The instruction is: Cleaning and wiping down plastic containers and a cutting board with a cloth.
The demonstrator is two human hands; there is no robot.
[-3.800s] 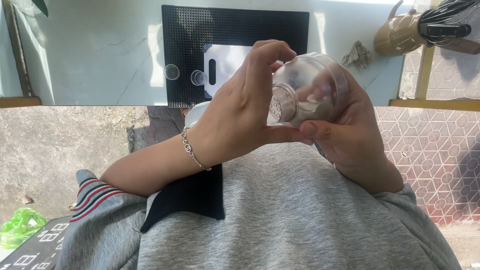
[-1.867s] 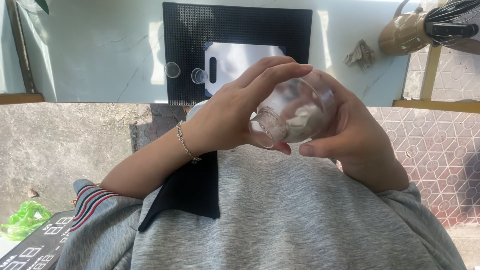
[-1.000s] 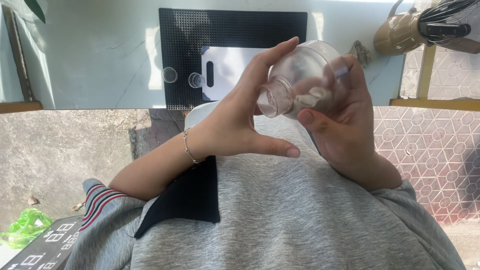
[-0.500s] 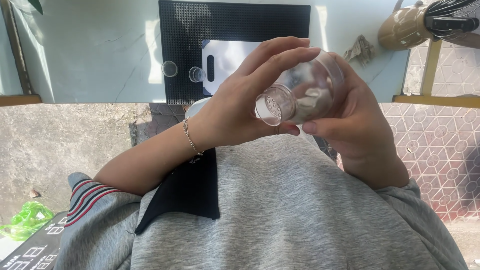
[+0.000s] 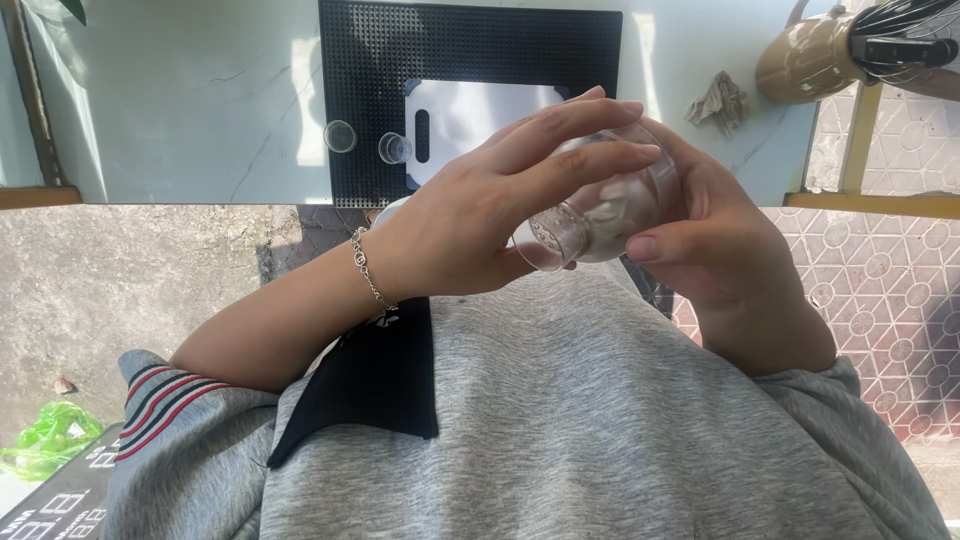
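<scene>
A clear round jar [image 5: 605, 205] lies on its side between both hands, above my grey-clad lap. Pale pieces rest inside it, and its perforated end faces left and down. My left hand [image 5: 480, 215], with a thin bracelet at the wrist, wraps over that end, fingers stretched across the top. My right hand [image 5: 720, 250] cups the jar's base from the right, thumb pressed on its side.
A pale marble-look table [image 5: 200, 100] lies ahead with a black dotted mat [image 5: 470, 40], a white cutting board [image 5: 480, 110] and two small clear cups [image 5: 340, 136]. A crumpled paper [image 5: 718, 100] and a tan jug [image 5: 810, 55] sit at the right. A green bag [image 5: 50, 440] is on the ground.
The jar has stayed in both hands and been turned and tilted; my left fingers now lie further over its top than one second ago.
</scene>
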